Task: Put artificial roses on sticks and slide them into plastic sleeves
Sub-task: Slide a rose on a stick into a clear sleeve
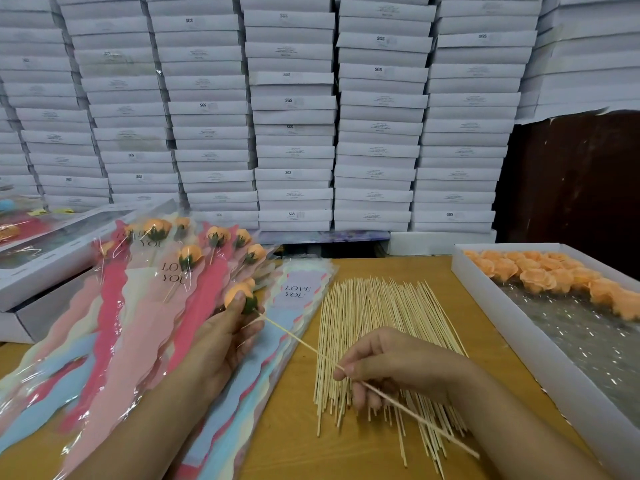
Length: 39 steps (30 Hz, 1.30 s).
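Head view is showing one orange rose (238,295) being gripped by the left hand (221,336), while the right hand (384,363) is pinching one stick (304,346) whose tip is meeting the rose's green base. About eight sleeved roses (188,255) are lying on the left. Many loose sticks (377,320) are lying on the table (294,427), and one white tray (512,317) is holding many roses at right.

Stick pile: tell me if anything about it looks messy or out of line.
Mostly tidy. The stick pile lies roughly parallel on the table, but its near ends are ragged, with a few sticks poking out further. Nothing looks spilled or broken.
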Available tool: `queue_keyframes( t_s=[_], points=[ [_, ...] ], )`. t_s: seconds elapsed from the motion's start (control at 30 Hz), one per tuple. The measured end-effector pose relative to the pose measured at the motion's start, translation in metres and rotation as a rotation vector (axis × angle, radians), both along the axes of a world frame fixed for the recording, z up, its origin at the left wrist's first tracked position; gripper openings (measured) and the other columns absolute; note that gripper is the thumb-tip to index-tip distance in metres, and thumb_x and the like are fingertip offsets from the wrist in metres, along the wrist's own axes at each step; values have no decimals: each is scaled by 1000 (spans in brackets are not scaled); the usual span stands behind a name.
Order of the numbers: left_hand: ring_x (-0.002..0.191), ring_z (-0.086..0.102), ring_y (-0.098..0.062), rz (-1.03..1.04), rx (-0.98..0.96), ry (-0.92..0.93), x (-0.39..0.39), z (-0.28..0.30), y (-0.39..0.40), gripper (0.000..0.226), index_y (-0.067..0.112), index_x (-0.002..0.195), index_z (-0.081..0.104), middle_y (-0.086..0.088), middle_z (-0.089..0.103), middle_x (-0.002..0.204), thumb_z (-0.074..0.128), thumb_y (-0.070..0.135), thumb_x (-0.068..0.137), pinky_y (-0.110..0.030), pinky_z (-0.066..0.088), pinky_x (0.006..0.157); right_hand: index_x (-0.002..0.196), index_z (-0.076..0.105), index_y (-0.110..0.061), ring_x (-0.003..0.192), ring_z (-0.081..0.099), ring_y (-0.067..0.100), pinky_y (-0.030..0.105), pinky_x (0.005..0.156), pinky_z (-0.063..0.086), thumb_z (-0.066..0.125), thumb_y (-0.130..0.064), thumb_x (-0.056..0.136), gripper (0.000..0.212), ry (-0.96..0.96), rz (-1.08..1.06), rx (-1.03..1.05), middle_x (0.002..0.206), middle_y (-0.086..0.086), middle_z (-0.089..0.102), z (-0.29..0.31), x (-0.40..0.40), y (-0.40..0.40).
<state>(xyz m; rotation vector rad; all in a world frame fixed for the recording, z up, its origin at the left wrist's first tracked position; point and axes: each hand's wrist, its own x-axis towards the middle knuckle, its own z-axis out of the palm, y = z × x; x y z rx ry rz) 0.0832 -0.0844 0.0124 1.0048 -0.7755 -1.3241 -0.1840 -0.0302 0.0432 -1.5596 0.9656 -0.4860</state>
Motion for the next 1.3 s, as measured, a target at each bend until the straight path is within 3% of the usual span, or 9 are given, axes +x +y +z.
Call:
queue_keyframes(
  t_s=[0.23, 0.3, 0.37, 0.47, 0.6, 0.87, 1.0, 1.1, 1.3],
  points=[
    [49, 48, -5, 120, -68, -346, 3, 4, 4, 65, 16, 89, 75, 5, 68, 68, 51, 75, 77, -21, 32, 45, 96, 68, -8, 61, 68, 11, 15, 49, 50, 66, -11, 88, 9, -198, 52, 145, 79, 7, 73, 0, 4, 4],
    [55, 49, -5, 271, -207, -665, 10, -1, 3, 62, 18, 84, 75, 8, 65, 64, 52, 75, 85, -26, 36, 52, 96, 67, -6, 63, 69, 13, 16, 50, 51, 66, -8, 89, 8, -268, -21, 144, 80, 10, 73, -1, 1, 2],
    [69, 54, -6, 320, -291, -1146, 19, -10, -1, 49, 17, 101, 75, 9, 68, 81, 62, 62, 87, -29, 41, 61, 99, 66, -5, 65, 69, 15, 18, 51, 52, 66, -6, 91, 8, -322, -97, 132, 83, 12, 73, -1, -1, -1],
    [86, 55, -8, 72, -65, -1441, 24, -19, -7, 72, 12, 135, 58, 1, 64, 109, 70, 60, 83, -22, 43, 67, 102, 65, -4, 66, 68, 16, 19, 50, 50, 64, -6, 93, 10, -362, -201, 99, 83, 12, 72, -3, -3, -5],
    [94, 55, -12, -16, 10, -1409, 26, -16, -8, 73, 12, 135, 57, -4, 64, 122, 76, 55, 80, -24, 45, 76, 102, 67, -3, 66, 67, 16, 19, 49, 50, 63, -4, 93, 10, -382, -275, 76, 83, 12, 72, -3, -4, -8],
    [66, 56, -11, 70, 39, -1346, 33, -2, -3, 37, 14, 112, 70, 0, 61, 76, 82, 32, 82, -23, 37, 50, 108, 66, -1, 66, 68, 14, 19, 48, 50, 64, -6, 92, 17, -403, -342, 52, 85, 12, 74, -3, -8, -11],
    [76, 61, -13, 70, 36, -1299, 40, 2, -3, 11, 21, 87, 69, -1, 69, 88, 77, 28, 87, -30, 50, 68, 109, 66, -2, 68, 69, 15, 19, 49, 51, 65, -7, 92, 18, -405, -351, 49, 87, 12, 74, -4, -9, -13],
    [75, 61, -16, 71, 6, -1308, 41, 5, 0, 22, 21, 69, 69, 0, 69, 79, 73, 24, 90, -29, 47, 65, 110, 66, -1, 68, 69, 15, 19, 49, 51, 65, -7, 93, 19, -405, -353, 45, 87, 12, 74, -5, -10, -13],
    [68, 61, -17, 142, -35, -1352, 36, 10, 11, 22, 19, 64, 70, 0, 68, 68, 78, 24, 84, -27, 42, 56, 112, 65, 0, 67, 69, 15, 19, 49, 51, 65, -8, 92, 22, -419, -353, 42, 87, 12, 74, -6, -12, -16]
  ],
)
